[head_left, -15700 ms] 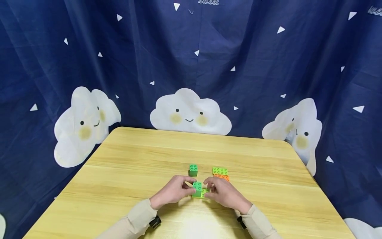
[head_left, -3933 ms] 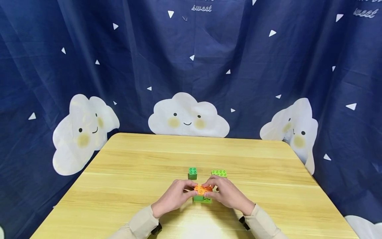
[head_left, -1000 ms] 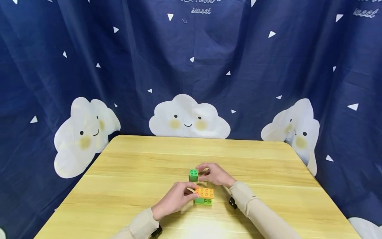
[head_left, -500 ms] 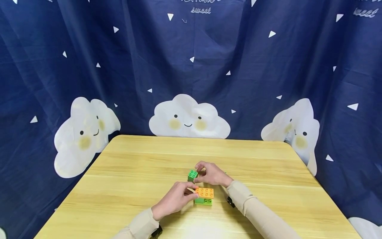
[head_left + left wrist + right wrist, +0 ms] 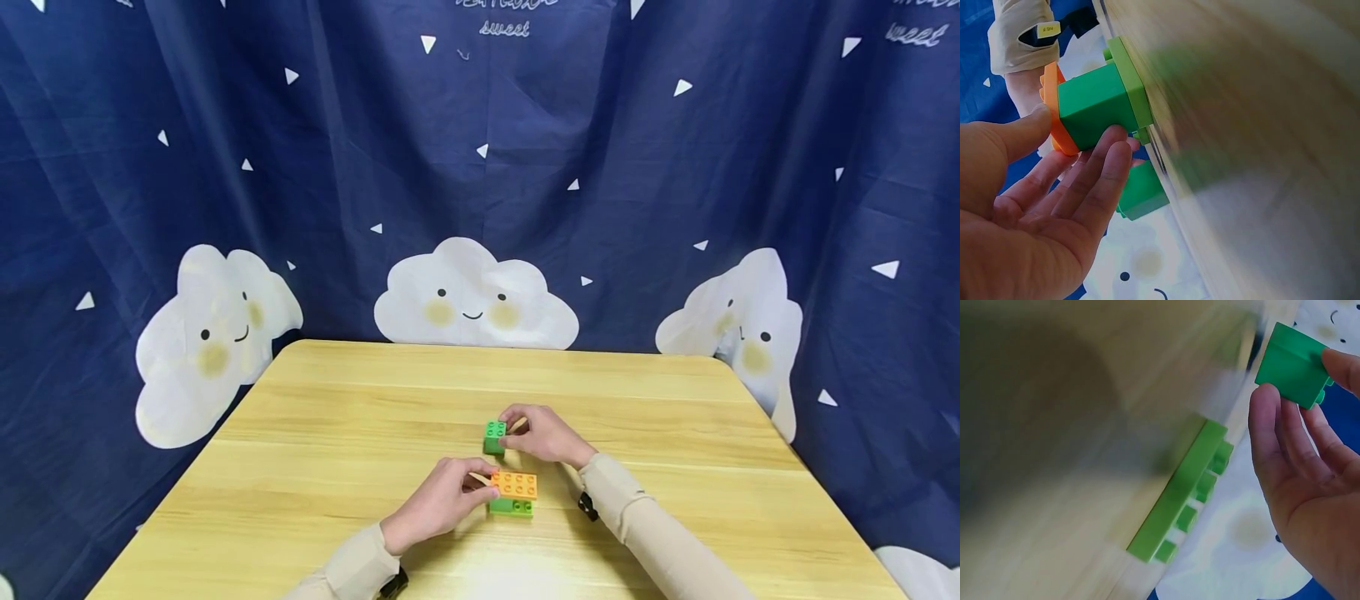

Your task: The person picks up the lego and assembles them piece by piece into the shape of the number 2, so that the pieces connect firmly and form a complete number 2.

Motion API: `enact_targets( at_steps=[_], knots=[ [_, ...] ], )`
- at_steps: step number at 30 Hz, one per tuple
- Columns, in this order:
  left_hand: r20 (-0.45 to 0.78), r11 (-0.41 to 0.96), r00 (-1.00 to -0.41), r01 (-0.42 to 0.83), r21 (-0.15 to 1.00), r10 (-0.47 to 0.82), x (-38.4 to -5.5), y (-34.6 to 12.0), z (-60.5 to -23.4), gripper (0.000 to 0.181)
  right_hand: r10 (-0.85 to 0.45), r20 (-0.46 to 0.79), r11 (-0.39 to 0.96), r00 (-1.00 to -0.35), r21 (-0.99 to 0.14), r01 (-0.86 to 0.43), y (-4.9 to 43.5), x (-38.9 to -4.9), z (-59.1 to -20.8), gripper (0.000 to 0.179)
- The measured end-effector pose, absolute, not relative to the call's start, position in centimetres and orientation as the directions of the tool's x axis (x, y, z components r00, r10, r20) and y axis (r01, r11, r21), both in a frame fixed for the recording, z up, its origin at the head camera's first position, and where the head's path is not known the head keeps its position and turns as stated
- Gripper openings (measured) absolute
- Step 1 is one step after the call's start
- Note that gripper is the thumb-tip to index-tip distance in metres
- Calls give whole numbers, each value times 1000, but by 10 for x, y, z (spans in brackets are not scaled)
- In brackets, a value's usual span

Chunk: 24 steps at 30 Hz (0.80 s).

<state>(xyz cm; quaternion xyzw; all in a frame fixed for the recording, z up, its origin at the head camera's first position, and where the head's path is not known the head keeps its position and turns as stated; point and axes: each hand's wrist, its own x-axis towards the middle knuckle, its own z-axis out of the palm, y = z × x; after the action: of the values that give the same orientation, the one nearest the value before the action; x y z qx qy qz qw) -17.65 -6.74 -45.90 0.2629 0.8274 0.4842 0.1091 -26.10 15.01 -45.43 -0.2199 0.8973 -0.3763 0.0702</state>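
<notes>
In the head view my left hand (image 5: 438, 502) grips the left end of a flat orange toy brick (image 5: 517, 485) with studs on top. Under it is a green block (image 5: 1099, 105), which my left fingers also touch in the left wrist view. A flat lime-green brick (image 5: 517, 513) forms the bottom of this stack, its right studs bare beneath the orange overhang. Farther back, my right hand (image 5: 543, 435) pinches a second green block (image 5: 494, 442) between thumb and fingers, studs up. Whether that block touches the table, I cannot tell.
Another flat lime-green brick (image 5: 1179, 490) lies on the wooden table (image 5: 360, 417), seen in the right wrist view; my right hand hides it in the head view. A dark blue curtain (image 5: 525, 108) with clouds hangs behind the table's far edge.
Earlier, the orange brick came onto the green block of the stack. Since then my right hand moved to the rear green block, turned it, took hold and shifted it slightly right. My left hand stayed.
</notes>
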Motion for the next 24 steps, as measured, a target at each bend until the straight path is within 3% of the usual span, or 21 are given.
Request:
enact_targets(
  at_steps=[24],
  knots=[
    [90,394,-843,339,854,530,-176,-67,-460,32,-407,136,512,-903,-785,-349,186,-225,-434,34]
  ],
)
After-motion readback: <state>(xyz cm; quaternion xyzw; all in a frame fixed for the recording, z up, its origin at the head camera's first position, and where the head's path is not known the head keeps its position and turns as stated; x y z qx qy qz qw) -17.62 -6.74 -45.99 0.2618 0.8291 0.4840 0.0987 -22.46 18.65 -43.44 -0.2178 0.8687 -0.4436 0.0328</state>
